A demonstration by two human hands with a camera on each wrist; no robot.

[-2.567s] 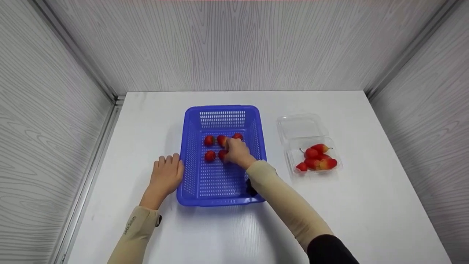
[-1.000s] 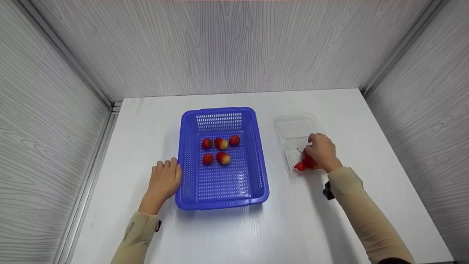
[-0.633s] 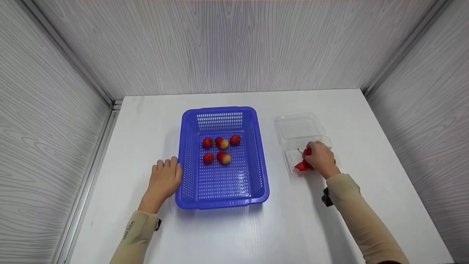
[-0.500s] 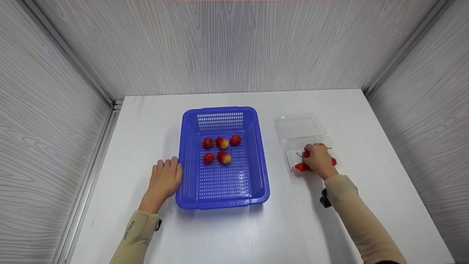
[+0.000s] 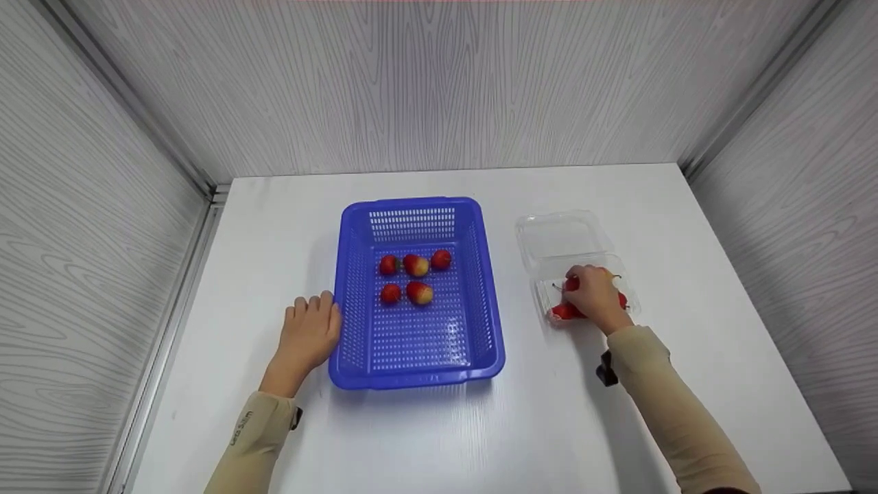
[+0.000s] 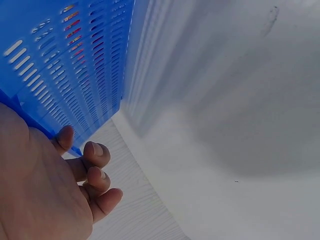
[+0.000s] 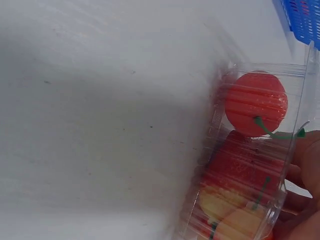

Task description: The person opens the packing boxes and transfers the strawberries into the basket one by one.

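1. My right hand (image 5: 594, 296) has its thumb and fingers bent in, closed to the width of a stemmed red fruit (image 5: 571, 282).
2. That fruit's thin stem points left, away from my fingers and toward the basket; my hand hides too much to tell its long axis.
3. Around this grip is the clear box (image 5: 547, 296), its lid (image 5: 559, 237) folded back beyond my fingers. More red fruit lies beneath and beside my hand; a round fruit (image 5: 564, 312) sits in the near left corner.
4. Left of that grip is the blue basket (image 5: 418, 379), long axis running away from me. Five fruits lie in its far half; two elongated ones (image 5: 416, 265) (image 5: 419, 293) lie roughly crosswise, yellow ends toward my right hand.
5. My left hand (image 5: 310, 331), fingers loosely bent, touches the basket's left rim.
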